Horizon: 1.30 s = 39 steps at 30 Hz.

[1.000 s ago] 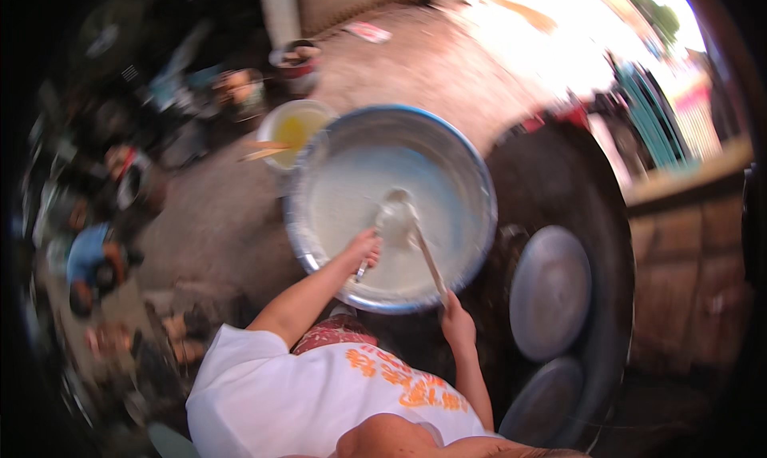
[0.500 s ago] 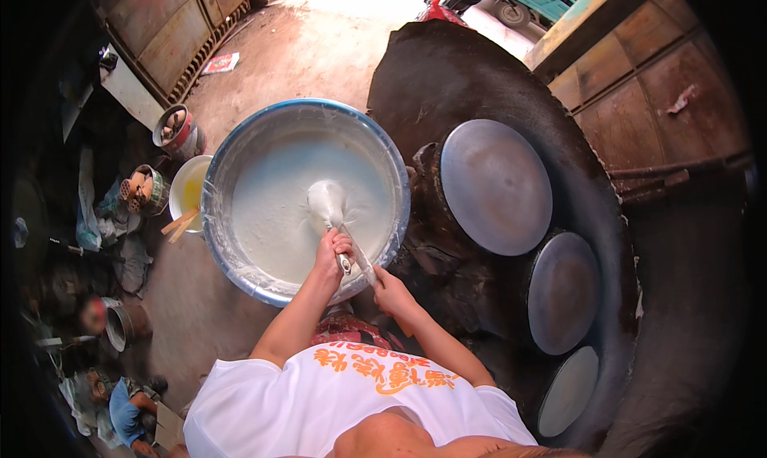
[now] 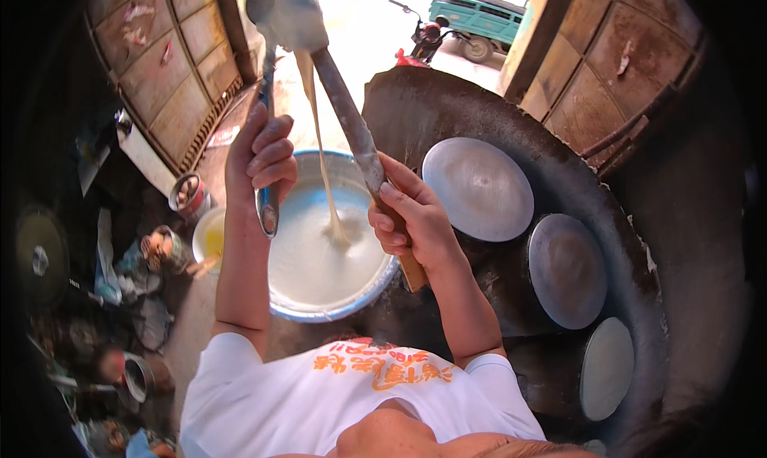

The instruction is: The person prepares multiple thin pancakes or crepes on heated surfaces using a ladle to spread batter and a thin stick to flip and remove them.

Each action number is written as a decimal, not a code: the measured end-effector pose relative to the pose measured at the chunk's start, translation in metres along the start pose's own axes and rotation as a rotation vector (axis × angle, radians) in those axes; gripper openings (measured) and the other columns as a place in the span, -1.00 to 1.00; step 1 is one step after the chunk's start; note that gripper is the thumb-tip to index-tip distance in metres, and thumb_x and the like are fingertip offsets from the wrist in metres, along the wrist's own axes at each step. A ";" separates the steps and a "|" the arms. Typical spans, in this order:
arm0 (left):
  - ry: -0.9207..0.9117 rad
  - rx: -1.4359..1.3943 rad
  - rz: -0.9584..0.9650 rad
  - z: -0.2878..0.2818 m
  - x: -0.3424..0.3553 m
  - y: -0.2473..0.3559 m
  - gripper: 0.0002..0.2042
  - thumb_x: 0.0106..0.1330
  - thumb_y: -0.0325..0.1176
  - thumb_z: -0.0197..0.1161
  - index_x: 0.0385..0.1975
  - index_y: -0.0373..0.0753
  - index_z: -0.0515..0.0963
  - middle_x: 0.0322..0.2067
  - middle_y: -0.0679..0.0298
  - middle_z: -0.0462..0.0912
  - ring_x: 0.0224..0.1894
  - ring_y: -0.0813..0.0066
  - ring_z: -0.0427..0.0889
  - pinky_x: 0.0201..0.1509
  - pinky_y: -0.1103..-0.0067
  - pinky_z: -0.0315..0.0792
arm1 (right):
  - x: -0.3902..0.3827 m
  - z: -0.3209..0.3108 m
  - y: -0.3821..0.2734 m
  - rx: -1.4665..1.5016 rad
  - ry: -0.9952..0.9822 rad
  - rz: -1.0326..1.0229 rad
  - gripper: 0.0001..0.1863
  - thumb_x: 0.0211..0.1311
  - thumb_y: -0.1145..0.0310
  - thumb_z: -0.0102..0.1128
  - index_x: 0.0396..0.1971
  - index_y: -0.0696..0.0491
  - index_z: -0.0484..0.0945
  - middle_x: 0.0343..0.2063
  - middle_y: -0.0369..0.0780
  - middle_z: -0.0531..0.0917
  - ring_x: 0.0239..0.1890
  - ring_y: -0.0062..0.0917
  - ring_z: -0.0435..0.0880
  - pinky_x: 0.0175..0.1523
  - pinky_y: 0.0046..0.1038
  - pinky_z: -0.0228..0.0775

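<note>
My left hand point(image 3: 260, 154) is wrapped round the metal handle of a ladle point(image 3: 285, 14), whose batter-coated head is raised high at the top of the view. My right hand point(image 3: 406, 206) grips a batter-smeared wooden stick point(image 3: 342, 98), which slants up to the ladle's head. A thick pale strand of batter point(image 3: 319, 154) hangs from there into the large blue-rimmed basin point(image 3: 375, 296) of white batter below.
Right of the basin, round griddle plates point(image 3: 477, 189) sit in a dark curved stove point(image 3: 423, 98). At left are a bowl of yellow liquid point(image 3: 213, 240), several tins point(image 3: 190, 194) and clutter. Beyond the rusty doors point(image 3: 152, 46) stands a teal cargo tricycle point(image 3: 477, 10).
Both hands, with the ladle and stick, have risen out of the basin to high above it, drawing up a strand of batter. The view has also swung round toward the stove and doorway.
</note>
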<state>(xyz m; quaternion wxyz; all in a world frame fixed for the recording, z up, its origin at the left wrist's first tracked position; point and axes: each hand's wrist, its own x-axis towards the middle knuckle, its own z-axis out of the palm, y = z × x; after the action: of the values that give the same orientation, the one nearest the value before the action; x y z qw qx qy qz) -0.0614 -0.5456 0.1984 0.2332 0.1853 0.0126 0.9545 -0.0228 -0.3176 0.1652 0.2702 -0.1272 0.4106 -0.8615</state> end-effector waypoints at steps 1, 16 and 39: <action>-0.084 -0.026 -0.021 0.012 0.006 0.007 -0.65 0.47 -0.21 -0.19 -0.61 -0.18 0.13 -0.79 0.43 0.10 -0.85 0.67 0.14 -0.85 0.73 0.18 | 0.006 0.009 -0.003 0.015 -0.016 -0.056 -0.50 0.39 0.36 -0.13 0.31 -0.15 0.13 -0.70 -0.29 0.36 -0.79 -0.74 0.18 -0.70 -0.69 0.01; 0.326 -0.348 -0.164 -0.098 -0.094 0.029 -0.58 0.47 -0.11 -0.21 -0.63 -0.20 0.15 -0.77 0.41 0.10 -0.80 0.66 0.17 -0.78 0.72 0.20 | -0.041 -0.050 0.097 -0.031 0.273 0.208 -0.53 0.38 0.41 -0.16 0.27 -0.14 0.20 -0.69 -0.24 0.40 -0.80 -0.70 0.19 -0.73 -0.66 0.04; 0.095 -0.770 -1.155 -0.064 0.125 -0.327 -0.68 0.46 -0.25 -0.20 -0.61 -0.14 0.14 -0.82 0.50 0.11 -0.85 0.72 0.13 -0.79 0.72 0.13 | -0.249 -0.134 0.176 -1.224 1.713 -0.620 -0.61 -0.01 0.57 0.22 -0.09 0.07 0.56 -0.41 -0.07 0.62 -0.32 -0.22 0.64 -0.20 -0.39 0.48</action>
<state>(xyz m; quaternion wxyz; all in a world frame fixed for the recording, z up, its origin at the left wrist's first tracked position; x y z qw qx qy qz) -0.0433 -0.1940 0.1466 0.7520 0.0109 -0.2202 0.6212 0.1859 -0.1812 -0.0549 -0.4418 0.3032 0.7704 -0.3454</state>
